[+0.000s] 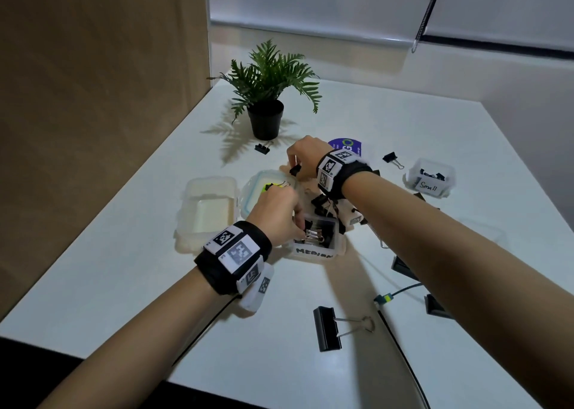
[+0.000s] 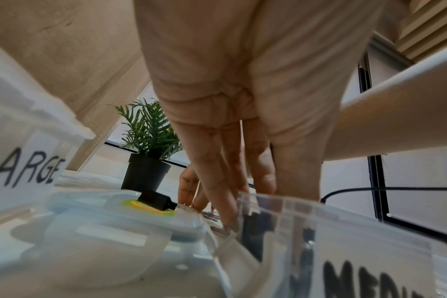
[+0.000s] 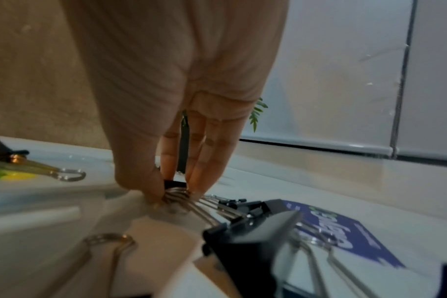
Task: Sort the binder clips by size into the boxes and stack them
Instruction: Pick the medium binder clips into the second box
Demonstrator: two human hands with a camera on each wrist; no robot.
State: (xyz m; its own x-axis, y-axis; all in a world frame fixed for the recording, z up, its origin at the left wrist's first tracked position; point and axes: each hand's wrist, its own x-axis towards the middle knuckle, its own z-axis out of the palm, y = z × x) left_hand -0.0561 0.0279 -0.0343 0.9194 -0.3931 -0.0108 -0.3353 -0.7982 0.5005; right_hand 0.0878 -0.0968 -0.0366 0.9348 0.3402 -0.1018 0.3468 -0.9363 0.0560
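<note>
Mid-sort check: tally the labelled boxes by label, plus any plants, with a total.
Large box: 1
Medium box: 1
Small box: 1
Plant: 1
Total: 4

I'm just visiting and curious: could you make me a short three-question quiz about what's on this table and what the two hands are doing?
1. True or false: the left hand reaches into the box labelled Medium.
2. Multiple choice: what does the right hand pinch? A) a fern leaf B) a small black binder clip C) a cable
3. Fill in: the box at the far right carries the label ____.

Key: 1 true. 2 B. 3 Small.
</note>
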